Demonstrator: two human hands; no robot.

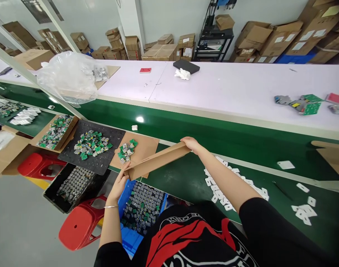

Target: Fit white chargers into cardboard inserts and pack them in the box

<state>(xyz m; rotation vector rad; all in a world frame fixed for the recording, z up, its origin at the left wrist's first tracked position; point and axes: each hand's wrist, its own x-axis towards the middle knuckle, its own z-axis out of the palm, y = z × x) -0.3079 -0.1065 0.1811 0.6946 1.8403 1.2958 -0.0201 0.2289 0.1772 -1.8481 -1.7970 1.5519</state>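
A long, shallow cardboard tray (161, 159) is held at a slant over the green work surface (180, 181). My left hand (121, 182) grips its near left end, and my right hand (192, 144) holds the far right end. Beneath and left of the tray lies a flat cardboard sheet (144, 148) with a small pile of green and grey circuit parts (127, 151). Farther left, a black mat (72, 154) carries a larger heap of such parts. Many white plastic pieces (221, 194) are spread under and beside my right forearm.
Below the bench edge stand a blue crate (165, 202) and a black crate (51, 193), both holding circuit parts. Red stools (75, 228) are at the lower left. A raised white shelf (230, 87) runs behind, with a plastic bag (69, 76) on it.
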